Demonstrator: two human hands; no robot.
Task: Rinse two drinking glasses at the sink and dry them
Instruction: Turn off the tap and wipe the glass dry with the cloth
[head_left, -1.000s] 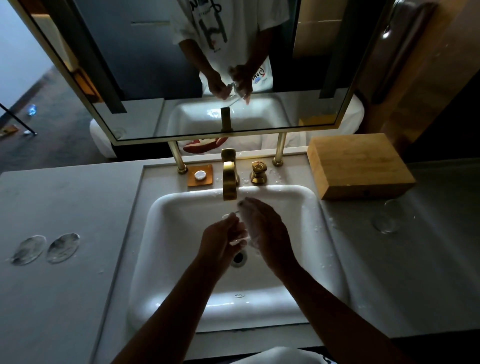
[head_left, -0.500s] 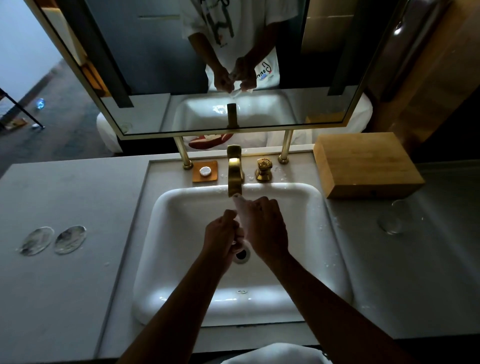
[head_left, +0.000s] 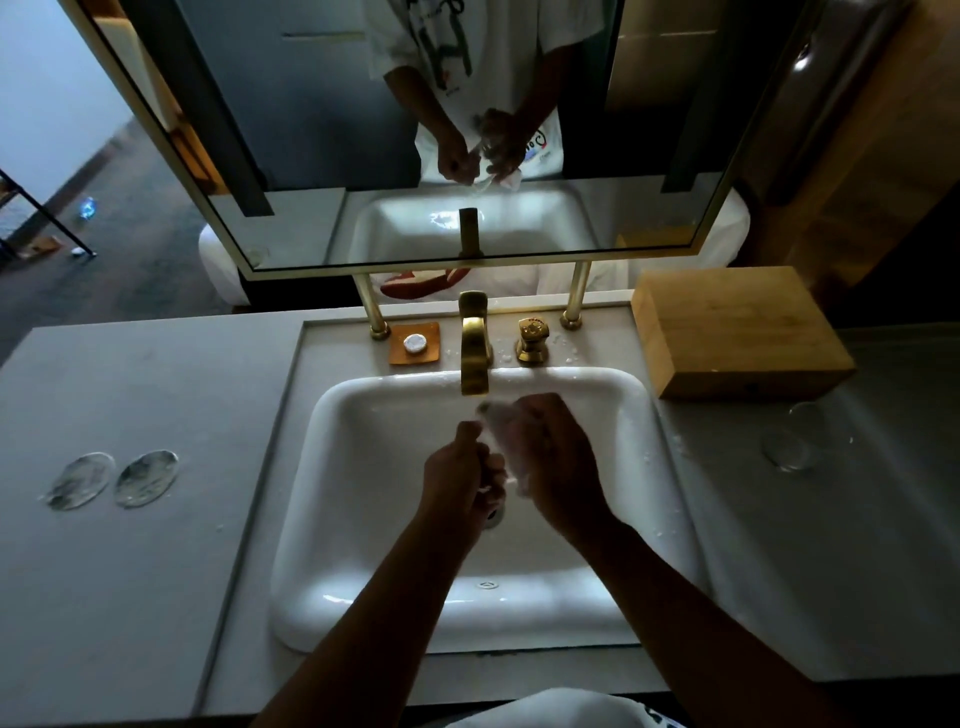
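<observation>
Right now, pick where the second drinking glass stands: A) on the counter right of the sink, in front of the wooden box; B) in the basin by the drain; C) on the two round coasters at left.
A: the second glass stands on the counter just before the wooden box.

the tap (head_left: 475, 358) stands behind the sink (head_left: 363, 519); a box (head_left: 737, 327) sits right of it, a glass (head_left: 792, 441) before the box, 2 discs (head_left: 117, 479) far left.
</observation>
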